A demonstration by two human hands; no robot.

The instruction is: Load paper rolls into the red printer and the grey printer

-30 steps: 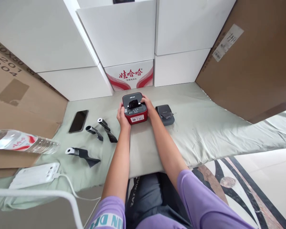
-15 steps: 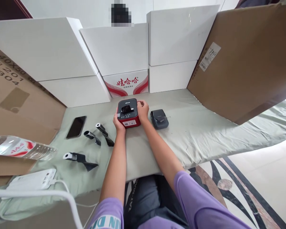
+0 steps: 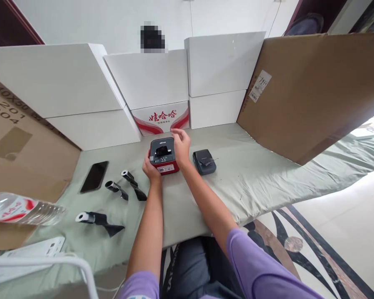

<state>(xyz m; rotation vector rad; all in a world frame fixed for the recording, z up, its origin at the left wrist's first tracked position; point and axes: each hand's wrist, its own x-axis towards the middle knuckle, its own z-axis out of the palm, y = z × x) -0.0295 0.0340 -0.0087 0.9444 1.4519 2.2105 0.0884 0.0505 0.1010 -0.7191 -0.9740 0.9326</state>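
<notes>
A small red device with a dark grey top [image 3: 162, 156] sits on the pale green cloth [image 3: 252, 174] in front of me. My left hand [image 3: 149, 168] grips its left front corner. My right hand [image 3: 180, 145] rests against its right side, fingers spread over the top edge. A small dark grey box [image 3: 204, 161] lies just right of my right wrist.
Left of the device lie three black tube-shaped parts [image 3: 129, 182], [image 3: 115, 189], [image 3: 98, 218] and a black phone [image 3: 94, 176]. A water bottle [image 3: 21, 209] and a white power strip [image 3: 28, 253] sit at the far left. White boxes [image 3: 149, 79] and brown cardboard [image 3: 311, 91] wall the back.
My head has tilted up, so everything sits lower in view. My right hand has lifted its fingers from the device's side toward its top; my left hand stays on the corner.
</notes>
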